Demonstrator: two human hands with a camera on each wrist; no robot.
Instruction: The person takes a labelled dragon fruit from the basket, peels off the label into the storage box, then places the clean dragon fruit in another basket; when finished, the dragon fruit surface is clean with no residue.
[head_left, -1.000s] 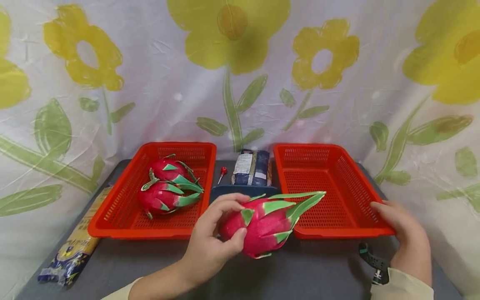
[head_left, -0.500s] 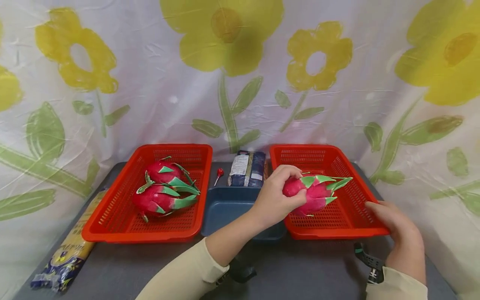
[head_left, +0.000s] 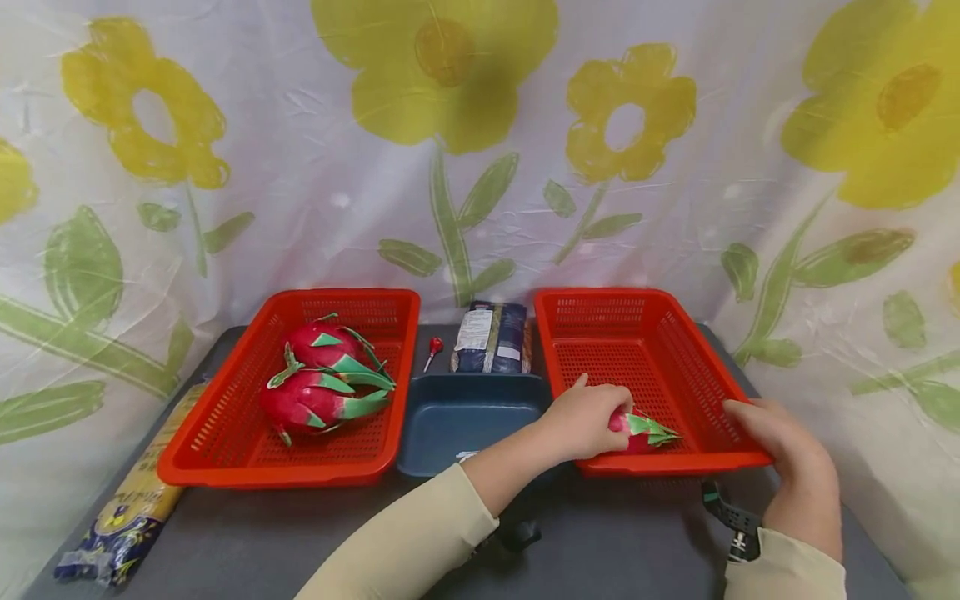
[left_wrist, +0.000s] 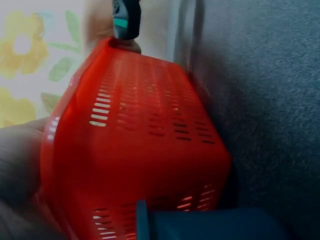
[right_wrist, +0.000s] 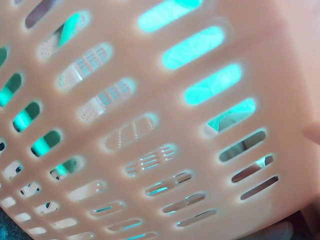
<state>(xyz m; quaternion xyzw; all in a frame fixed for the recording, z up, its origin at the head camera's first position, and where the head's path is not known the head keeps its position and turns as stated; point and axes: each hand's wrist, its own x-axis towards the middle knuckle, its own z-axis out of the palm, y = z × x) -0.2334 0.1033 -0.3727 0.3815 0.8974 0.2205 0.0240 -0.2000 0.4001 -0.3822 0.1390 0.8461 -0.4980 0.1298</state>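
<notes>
My left hand (head_left: pixel 588 418) reaches into the right red plastic basket (head_left: pixel 675 461) at its front left corner. It holds a pink dragon fruit (head_left: pixel 647 433) with green leaf tips pointing right; the fingers partly cover the fruit. In the left wrist view the basket wall (left_wrist: pixel 130 150) hides the fruit, and part of the left hand (left_wrist: pixel 17 165) shows over the rim. At the basket's right side, my right hand (head_left: pixel 791 446) grips the rim near the front corner. The right wrist view is filled by the slotted basket wall (right_wrist: pixel 165 110), its colours washed out.
Two more dragon fruits (head_left: pixel 322 379) lie in the left red basket (head_left: pixel 285 477). Between the baskets are a dark blue tray (head_left: pixel 476 382), a packaged bag (head_left: pixel 491 337) and a red lollipop (head_left: pixel 433 350). A pasta packet (head_left: pixel 135 508) lies at far left. A flowered curtain hangs behind.
My left hand has carried the dragon fruit rightward from over the blue tray and lowered it into the right basket. My right hand stays at that basket's rim.
</notes>
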